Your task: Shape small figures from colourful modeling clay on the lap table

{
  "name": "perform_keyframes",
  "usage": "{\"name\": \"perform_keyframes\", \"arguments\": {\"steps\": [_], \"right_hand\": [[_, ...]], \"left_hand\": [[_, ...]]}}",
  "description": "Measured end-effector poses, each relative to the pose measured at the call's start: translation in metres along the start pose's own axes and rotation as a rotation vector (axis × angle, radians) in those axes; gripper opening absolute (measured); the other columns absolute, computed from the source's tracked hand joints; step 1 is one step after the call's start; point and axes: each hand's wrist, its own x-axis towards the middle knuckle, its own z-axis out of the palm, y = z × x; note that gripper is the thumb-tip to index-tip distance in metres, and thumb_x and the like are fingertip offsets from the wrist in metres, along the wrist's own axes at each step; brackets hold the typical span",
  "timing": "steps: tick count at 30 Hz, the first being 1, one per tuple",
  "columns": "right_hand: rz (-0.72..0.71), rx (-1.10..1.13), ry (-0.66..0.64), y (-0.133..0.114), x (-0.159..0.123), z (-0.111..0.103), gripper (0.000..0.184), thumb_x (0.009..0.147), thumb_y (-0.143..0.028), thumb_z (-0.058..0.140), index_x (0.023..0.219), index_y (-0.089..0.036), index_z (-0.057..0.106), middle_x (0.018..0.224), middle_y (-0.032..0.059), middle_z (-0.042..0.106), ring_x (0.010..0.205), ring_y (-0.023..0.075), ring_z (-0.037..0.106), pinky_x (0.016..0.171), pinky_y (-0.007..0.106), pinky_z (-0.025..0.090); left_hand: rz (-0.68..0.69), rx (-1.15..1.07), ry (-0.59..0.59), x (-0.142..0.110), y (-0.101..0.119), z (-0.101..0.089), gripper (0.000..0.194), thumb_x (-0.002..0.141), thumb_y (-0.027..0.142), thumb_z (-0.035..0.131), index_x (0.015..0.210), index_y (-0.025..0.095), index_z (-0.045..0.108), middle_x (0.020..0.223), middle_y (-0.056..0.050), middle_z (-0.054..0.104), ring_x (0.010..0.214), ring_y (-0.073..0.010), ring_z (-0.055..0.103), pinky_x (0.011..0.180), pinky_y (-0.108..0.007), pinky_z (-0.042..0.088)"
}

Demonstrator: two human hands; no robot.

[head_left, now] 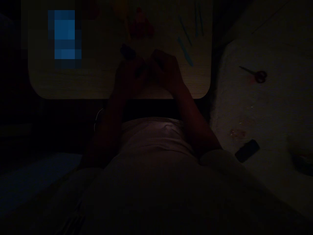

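The picture is very dark. Over the near part of a wooden table [73, 83], my left hand [129, 76] and my right hand [166, 68] are close together with curled fingers. Both look closed, and whatever is between their fingertips is too dark to make out. Just beyond my left hand lies a small dark bluish lump [127, 51]; I cannot tell its kind. Farther back sits a red figure-like thing [140, 27], with a yellowish shape [121, 9] to its left. Several thin teal tools, among them a wider one [185, 52], lie to the right of my right hand.
A pixelated blue patch [65, 34] covers the table's back left. On a pale surface [281, 107] to the right lie scissors [256, 75] and a dark oblong thing [247, 150]. A thin white cable [96, 117] hangs below the table edge.
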Motion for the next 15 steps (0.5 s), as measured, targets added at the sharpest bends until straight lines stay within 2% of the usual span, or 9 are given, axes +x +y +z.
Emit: {"name": "perform_keyframes", "arguments": {"steps": [6,15], "right_hand": [[-0.021,-0.022,-0.005,0.0024,0.0013,0.0014,0.052,0.107,-0.075,0.027,0.081,-0.034,0.047,0.087,0.0034,0.067,0.084,0.0248,0.06,0.08,0.04,0.044],[0.056,0.018,-0.002,0.0057,0.0048,0.0045,0.048,0.094,-0.082,0.04,0.08,-0.038,0.054,0.091,0.0045,0.071,0.087,0.0278,0.06,0.083,0.041,0.044]], "left_hand": [[0.02,0.044,0.02,0.0,0.0086,-0.0025,0.038,0.102,0.06,0.053,0.101,0.027,0.072,0.096,-0.005,0.074,0.091,-0.0301,0.07,0.083,-0.048,0.053],[-0.029,0.014,-0.022,-0.0008,0.0025,-0.0005,0.035,0.103,0.062,0.052,0.116,0.037,0.072,0.112,-0.001,0.076,0.107,-0.0321,0.07,0.093,-0.055,0.053]]}}
